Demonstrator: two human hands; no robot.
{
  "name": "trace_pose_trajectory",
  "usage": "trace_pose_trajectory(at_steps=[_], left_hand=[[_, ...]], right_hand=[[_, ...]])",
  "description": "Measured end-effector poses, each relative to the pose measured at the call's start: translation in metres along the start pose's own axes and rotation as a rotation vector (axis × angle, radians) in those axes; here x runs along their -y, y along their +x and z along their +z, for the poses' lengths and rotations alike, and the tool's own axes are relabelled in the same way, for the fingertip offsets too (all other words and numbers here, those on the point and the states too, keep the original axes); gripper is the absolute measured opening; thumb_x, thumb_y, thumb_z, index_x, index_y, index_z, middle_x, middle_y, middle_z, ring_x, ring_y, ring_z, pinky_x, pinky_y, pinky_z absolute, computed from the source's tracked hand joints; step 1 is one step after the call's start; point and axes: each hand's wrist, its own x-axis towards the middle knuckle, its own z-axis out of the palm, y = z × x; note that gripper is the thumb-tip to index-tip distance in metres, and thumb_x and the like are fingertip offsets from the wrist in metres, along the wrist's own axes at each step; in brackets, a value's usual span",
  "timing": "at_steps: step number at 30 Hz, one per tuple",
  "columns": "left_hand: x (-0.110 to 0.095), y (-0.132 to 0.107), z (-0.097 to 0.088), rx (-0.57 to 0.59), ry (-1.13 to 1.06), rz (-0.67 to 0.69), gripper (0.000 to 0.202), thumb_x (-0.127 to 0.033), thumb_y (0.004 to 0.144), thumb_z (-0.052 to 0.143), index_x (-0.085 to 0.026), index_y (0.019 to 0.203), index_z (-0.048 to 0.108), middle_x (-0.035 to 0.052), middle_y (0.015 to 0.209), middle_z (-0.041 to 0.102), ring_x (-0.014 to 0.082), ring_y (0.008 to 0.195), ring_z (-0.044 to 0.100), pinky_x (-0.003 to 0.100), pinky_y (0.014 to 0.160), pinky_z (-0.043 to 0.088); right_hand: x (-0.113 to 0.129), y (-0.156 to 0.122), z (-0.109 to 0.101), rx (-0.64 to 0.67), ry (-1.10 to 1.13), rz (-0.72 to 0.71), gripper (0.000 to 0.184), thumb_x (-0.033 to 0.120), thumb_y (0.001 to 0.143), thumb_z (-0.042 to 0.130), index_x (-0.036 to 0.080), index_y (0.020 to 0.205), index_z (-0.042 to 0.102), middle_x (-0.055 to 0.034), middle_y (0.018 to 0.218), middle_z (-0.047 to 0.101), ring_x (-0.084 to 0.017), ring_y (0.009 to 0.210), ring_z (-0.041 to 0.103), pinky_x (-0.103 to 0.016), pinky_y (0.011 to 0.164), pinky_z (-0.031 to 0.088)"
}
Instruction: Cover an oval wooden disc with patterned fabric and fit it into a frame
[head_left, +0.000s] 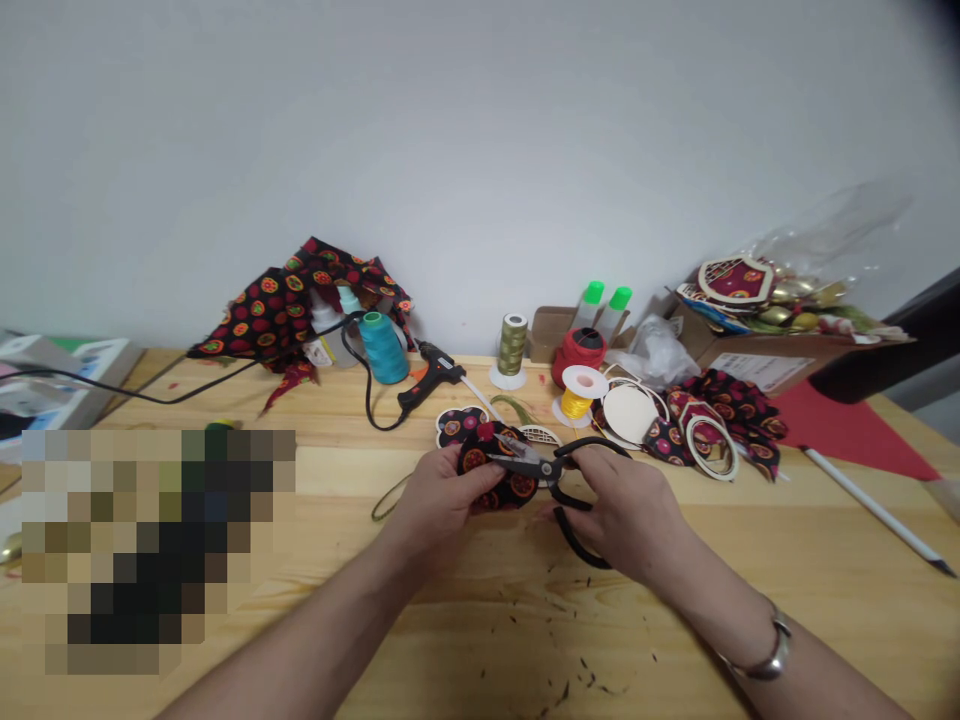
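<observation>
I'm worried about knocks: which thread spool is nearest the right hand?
The yellow spool, just in front of the red spool; the olive spool and teal spool also stand farther from the right hand.

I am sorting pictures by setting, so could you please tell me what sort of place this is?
Probably a craft workspace, at home or in a workshop: a glue gun and a teal thread cone are on the wooden table, and black scissors are held at a patterned fabric piece.

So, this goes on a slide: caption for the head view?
Left hand holds dark patterned fabric, right hand holds black-handled scissors, above a wooden table.
</observation>
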Motion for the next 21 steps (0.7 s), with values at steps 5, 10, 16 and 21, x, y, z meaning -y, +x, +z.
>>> trace_pose_trajectory(at_steps=[5,10,16,21], left_hand=[[0.001,0.001,-0.001,0.022,-0.012,0.0,0.023,-0.019,0.058,0.078,-0.012,0.079,0.073,0.0036,0.069,0.074,0.0144,0.06,0.065,0.026,0.061,0.053],[0.001,0.0,-0.001,0.029,-0.003,0.001,0.021,-0.019,0.061,0.076,-0.012,0.08,0.073,0.0042,0.071,0.074,0.0146,0.062,0.066,0.025,0.063,0.053],[0.001,0.0,0.0,0.011,0.014,0.0,0.023,-0.02,0.06,0.077,-0.011,0.08,0.072,0.0049,0.071,0.074,0.0159,0.063,0.066,0.027,0.062,0.053],[0.0,0.0,0.001,0.019,0.044,-0.003,0.021,-0.023,0.059,0.077,-0.012,0.077,0.073,0.0039,0.067,0.073,0.0156,0.06,0.065,0.026,0.059,0.052]], right_hand=[[-0.002,-0.001,0.001,-0.021,-0.032,-0.02,0.031,0.036,0.069,0.069,0.016,0.089,0.056,-0.0065,0.079,0.066,-0.023,0.071,0.064,-0.029,0.055,0.043],[-0.003,-0.001,0.002,-0.023,-0.028,-0.035,0.028,0.035,0.072,0.066,0.015,0.09,0.056,-0.0074,0.081,0.066,-0.022,0.072,0.064,-0.029,0.057,0.043],[-0.001,0.001,-0.004,0.026,-0.024,-0.006,0.027,0.037,0.073,0.063,0.016,0.091,0.056,-0.0059,0.079,0.066,-0.022,0.07,0.063,-0.029,0.055,0.041],[0.002,0.003,-0.01,0.072,-0.003,0.008,0.025,0.038,0.074,0.061,0.017,0.087,0.057,-0.0051,0.077,0.065,-0.022,0.07,0.062,-0.029,0.056,0.04]])
